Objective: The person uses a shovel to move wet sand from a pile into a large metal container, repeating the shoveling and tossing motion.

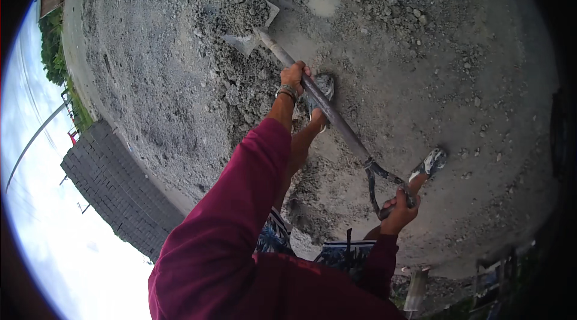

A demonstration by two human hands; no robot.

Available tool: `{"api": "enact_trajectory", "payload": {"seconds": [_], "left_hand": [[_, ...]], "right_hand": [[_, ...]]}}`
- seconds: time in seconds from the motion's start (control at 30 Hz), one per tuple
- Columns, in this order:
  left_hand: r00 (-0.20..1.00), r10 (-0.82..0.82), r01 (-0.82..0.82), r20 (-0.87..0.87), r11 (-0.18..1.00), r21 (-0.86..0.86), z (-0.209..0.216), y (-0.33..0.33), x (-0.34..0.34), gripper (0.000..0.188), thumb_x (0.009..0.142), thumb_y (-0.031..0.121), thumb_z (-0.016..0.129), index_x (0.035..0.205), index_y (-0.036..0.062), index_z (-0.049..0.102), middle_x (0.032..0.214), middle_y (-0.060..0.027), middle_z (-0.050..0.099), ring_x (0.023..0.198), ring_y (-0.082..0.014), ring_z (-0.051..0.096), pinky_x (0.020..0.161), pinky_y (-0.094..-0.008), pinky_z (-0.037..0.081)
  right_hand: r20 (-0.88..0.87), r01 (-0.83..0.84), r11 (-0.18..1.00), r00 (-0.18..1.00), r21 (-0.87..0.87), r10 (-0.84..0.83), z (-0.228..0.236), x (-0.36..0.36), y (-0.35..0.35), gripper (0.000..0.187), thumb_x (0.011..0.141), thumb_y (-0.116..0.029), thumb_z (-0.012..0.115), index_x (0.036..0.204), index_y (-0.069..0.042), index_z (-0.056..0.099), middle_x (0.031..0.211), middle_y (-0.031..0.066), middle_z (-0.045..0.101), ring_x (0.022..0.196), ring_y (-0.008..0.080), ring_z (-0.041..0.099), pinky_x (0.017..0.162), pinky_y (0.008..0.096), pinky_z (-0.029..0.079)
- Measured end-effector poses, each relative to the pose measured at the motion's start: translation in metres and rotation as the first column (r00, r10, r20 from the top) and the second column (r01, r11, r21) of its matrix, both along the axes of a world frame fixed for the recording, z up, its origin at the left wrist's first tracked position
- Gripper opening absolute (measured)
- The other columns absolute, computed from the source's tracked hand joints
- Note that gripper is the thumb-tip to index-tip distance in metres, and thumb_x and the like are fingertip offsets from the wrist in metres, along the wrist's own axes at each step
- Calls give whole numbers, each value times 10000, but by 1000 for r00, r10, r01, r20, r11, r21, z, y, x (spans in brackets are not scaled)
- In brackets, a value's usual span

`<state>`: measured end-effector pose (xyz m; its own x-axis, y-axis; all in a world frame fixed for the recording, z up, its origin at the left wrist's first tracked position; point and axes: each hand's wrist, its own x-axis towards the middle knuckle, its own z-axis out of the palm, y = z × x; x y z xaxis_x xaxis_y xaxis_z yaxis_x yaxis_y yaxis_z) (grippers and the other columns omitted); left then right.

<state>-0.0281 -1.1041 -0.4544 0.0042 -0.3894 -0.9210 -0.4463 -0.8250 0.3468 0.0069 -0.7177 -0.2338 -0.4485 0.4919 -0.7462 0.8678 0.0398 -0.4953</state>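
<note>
Shovel (336, 116) runs diagonally across the middle of the scene, handle at the near right and blade at the far left, with both of your hands on it. Grey, gritty ground (481, 79) extends beneath it on all sides. At the left edge of this ground stands a stack of grey blocks (123, 181), with sky (36, 133) beyond it.

Your maroon top (234, 200) fills the near part of the scene; its left sleeve reaches toward the shaft. Coarse grey mix (240, 94) lies in a strip to the left of the shaft, on the near side of the blade. A separate load of mix (240, 10) covers most of the blade (243, 44), leaving parts of its edges exposed.

Your left shoe (325, 84) is beside the shaft, partly behind it; your right shoe (430, 162) is farther right, near the handle (384, 172).

Your left hand (294, 76) is wrapped around the shaft between blade and handle. Your right hand (399, 212) is curled around the handle grip. A band (287, 91) encircles your left wrist.
</note>
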Motion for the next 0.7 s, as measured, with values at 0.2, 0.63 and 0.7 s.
{"api": "enact_trajectory", "payload": {"seconds": [0.2,0.63,0.7], "left_hand": [[999,-31,37,33,977,-210,101,40,39,111,854,78,572,788,2,524,659,-118,558,519,-251,552,483,-418,504],[748,-648,647,-142,760,-57,226,533,-90,118,832,106,567,772,23,509,615,-95,543,507,-221,524,478,-389,457],[497,-839,801,-223,542,-256,260,640,-125,193,828,97,603,674,-6,548,621,-126,576,535,-225,578,478,-371,464]], "right_hand": [[109,52,984,993,-168,-34,10,29,87,166,817,-56,660,951,-33,565,589,32,506,415,143,497,385,276,405],[190,651,711,758,-264,-624,183,154,496,150,797,-99,726,860,-43,601,586,56,544,436,198,537,424,364,458],[242,781,510,606,-361,-758,212,190,513,124,837,-133,700,843,-49,609,593,50,546,464,189,548,446,359,462]]}}
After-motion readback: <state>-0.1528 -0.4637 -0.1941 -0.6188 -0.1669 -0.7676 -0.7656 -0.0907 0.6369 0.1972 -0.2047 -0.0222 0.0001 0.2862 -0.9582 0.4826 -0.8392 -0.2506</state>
